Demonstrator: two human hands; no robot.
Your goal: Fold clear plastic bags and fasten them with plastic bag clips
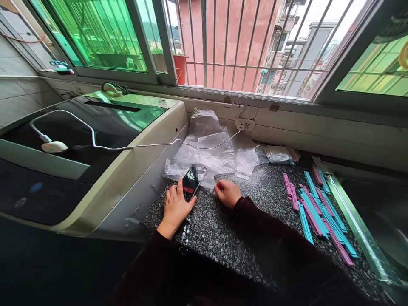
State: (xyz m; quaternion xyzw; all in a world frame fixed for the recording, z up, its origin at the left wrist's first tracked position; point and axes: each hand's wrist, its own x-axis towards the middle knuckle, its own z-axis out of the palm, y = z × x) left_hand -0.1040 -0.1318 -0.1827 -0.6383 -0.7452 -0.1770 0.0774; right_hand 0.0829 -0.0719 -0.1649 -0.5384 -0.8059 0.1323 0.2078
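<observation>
My left hand (176,208) grips a smartphone (190,183) by its sides, thumb on the right edge and fingers along the left. The phone's screen is lit and faces up, with a red area on it; a beaded strap (185,233) hangs below. To its right, my right hand (228,194) rests on the speckled counter (219,236) with its fingers curled closed; whatever may be inside them is hidden. Clear plastic bags (208,157) lie in a loose heap just beyond both hands.
Pink and blue plastic strips (318,204) lie scattered at the right, beside a sink (379,208). A washing machine (140,170) stands at the left. Across it a white cable (153,145) runs from a wall socket (245,124) to a white device (55,146). Packed clear bags (278,154) lie by the wall.
</observation>
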